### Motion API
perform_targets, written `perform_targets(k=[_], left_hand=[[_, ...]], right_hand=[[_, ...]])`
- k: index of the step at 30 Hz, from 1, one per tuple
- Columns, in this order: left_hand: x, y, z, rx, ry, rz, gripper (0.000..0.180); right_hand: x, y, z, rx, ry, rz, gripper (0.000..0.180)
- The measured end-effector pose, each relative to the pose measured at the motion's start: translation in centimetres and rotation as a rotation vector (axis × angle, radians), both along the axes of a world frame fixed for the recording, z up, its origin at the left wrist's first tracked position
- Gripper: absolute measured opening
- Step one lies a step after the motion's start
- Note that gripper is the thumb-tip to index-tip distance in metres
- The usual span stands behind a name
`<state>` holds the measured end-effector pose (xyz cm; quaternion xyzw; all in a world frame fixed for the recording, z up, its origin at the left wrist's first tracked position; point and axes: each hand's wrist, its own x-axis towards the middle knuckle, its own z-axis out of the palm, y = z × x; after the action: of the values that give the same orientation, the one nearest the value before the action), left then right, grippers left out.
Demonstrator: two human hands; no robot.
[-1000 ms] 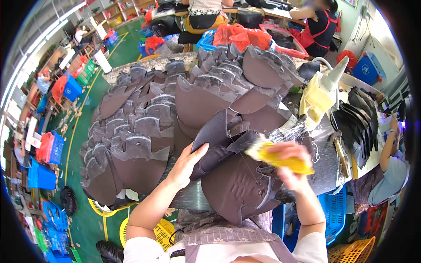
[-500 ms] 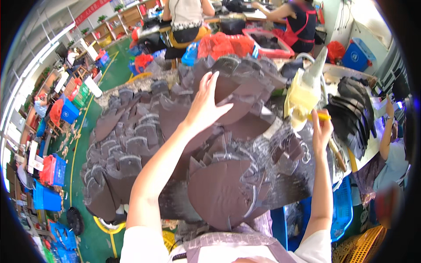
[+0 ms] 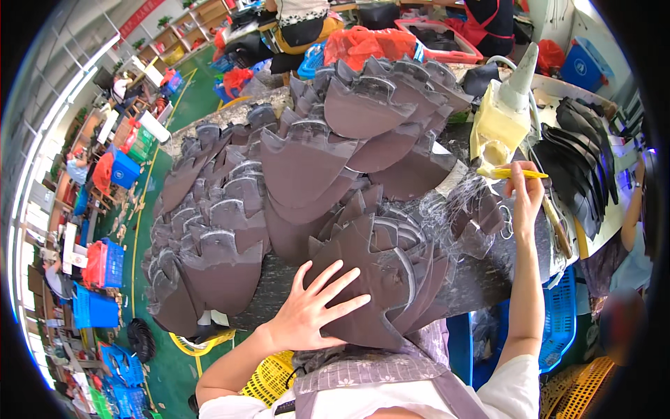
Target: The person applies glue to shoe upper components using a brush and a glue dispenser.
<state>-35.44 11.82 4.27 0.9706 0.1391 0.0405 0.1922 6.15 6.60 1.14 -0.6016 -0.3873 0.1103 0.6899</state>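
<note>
My right hand is closed around a thin yellow-handled brush, its tip at the mouth of a pale yellow glue pot topped by a grey cone. Threads of dried glue hang below the pot. My left hand is spread, fingers apart, over the left edge of a dark brown shield-shaped piece with notched edges; whether the fingertips press on it I cannot tell. This piece lies on a small fanned stack at the table's near edge. Overlapping similar pieces cover the middle and left.
Black curved pieces lie stacked on the right. A blue basket stands below the table's right side, a yellow basket below its left. Red bags and other seated people are beyond the far edge.
My left hand has come back from the far pile to the near stack, its fingers spreading. The right hand stays by the pot with the brush. The view has shifted slightly.
</note>
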Motion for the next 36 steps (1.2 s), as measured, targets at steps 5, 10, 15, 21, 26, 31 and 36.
perform_targets(k=[5,10,15,21,26,31,36], left_hand=[[-0.2,-0.7,2.8,0.200,-0.289,0.196,0.061],[4.2,-5.1,3.7,0.430,0.034,0.254,0.076],[7.4,-4.9,-1.9,0.350,-0.100,0.274,0.079],[3.6,-1.8,-1.1,0.156,-0.143,0.057,0.068],[3.1,-2.4,-1.5,0.174,-0.159,0.091,0.068],[4.5,-3.5,-2.4,0.219,-0.236,0.219,0.069],[4.2,-3.5,-2.6,0.155,-0.249,0.277,0.071]], right_hand=[[-1.8,0.5,1.2,0.003,-0.151,-0.008,0.019],[0.9,3.0,2.2,-0.323,-0.599,-0.404,0.024],[3.3,3.5,1.3,-0.389,-0.513,-0.279,0.028],[2.3,-1.0,-0.2,0.018,0.205,-0.111,0.023],[-10.5,-1.2,2.9,0.127,0.012,0.691,0.023],[-10.4,2.7,2.7,0.026,0.108,0.766,0.021],[-12.7,2.6,0.3,-0.096,-0.031,0.731,0.018]])
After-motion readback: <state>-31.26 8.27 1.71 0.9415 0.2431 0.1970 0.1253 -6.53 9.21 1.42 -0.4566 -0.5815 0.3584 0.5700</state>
